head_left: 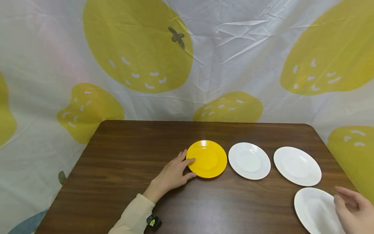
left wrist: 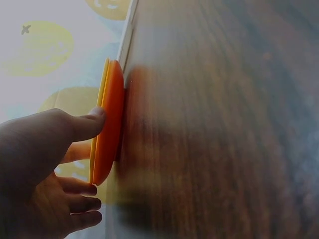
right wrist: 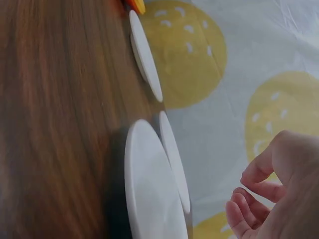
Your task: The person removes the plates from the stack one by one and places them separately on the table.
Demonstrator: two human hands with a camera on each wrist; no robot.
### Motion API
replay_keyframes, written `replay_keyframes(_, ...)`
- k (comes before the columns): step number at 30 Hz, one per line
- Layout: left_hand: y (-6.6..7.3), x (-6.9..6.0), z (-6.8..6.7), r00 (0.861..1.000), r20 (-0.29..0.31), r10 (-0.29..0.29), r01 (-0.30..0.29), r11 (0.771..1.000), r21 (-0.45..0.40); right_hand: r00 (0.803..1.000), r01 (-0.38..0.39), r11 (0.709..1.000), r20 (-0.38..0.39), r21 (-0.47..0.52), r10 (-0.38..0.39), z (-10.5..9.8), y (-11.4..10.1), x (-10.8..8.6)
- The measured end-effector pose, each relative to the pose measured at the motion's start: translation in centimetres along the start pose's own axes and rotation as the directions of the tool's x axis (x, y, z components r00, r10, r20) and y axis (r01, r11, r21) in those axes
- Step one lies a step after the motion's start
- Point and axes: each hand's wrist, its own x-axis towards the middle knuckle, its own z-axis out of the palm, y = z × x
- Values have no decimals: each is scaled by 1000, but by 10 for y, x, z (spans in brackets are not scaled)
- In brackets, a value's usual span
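Observation:
A yellow plate (head_left: pixel 206 159) lies flat on the table, its orange underside (left wrist: pixel 110 124) showing in the left wrist view. My left hand (head_left: pixel 172 172) grips its left rim, with the thumb at the near edge and the index finger over the top. Just above the nearest white plate (head_left: pixel 314 211), at the table's right, is my right hand (head_left: pixel 353 208). Its fingers are loosely bent and hold nothing; the right wrist view shows the hand (right wrist: pixel 279 194) apart from the plates.
Two more plates stand in a row right of the yellow one: a white middle plate (head_left: pixel 249 161) and a white far-right plate (head_left: pixel 297 166). All lie on the brown wooden table (head_left: pixel 122 146). A white cloth with yellow fruit prints (head_left: pixel 140 42) hangs behind the table and along its sides.

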Motion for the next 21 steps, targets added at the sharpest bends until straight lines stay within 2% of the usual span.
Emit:
replay_keyframes(1, 0, 0, 0, 1000, 0, 0, 0, 1000, -2, 1000, 24, 997, 17, -78, -23, 1, -4, 1)
replay_keyframes(4, 0, 0, 1, 1000, 0, -3, 3, 1000, -2, 994, 104, 974, 33, -199, -99, 7, -13, 0)
replay_keyframes(6, 0, 0, 0, 1000, -1, -3, 3, 1000, -5, 983, 185, 959, 38, -213, -181, 12, -17, -3)
replay_keyframes(11, -1, 0, 0, 1000, 1, 0, 0, 1000, -10, 937, 348, 926, 49, -145, -345, 25, -23, -9)
replay_keyframes(17, -1, -1, 0, 1000, -2, 2, -2, 1000, -6, 893, 451, 888, 54, -93, -447, 39, -32, -13)
replay_keyframes(21, -1, -1, 0, 1000, -1, 4, -4, 1000, -7, 871, 491, 867, 76, -82, -486, 48, -38, -17)
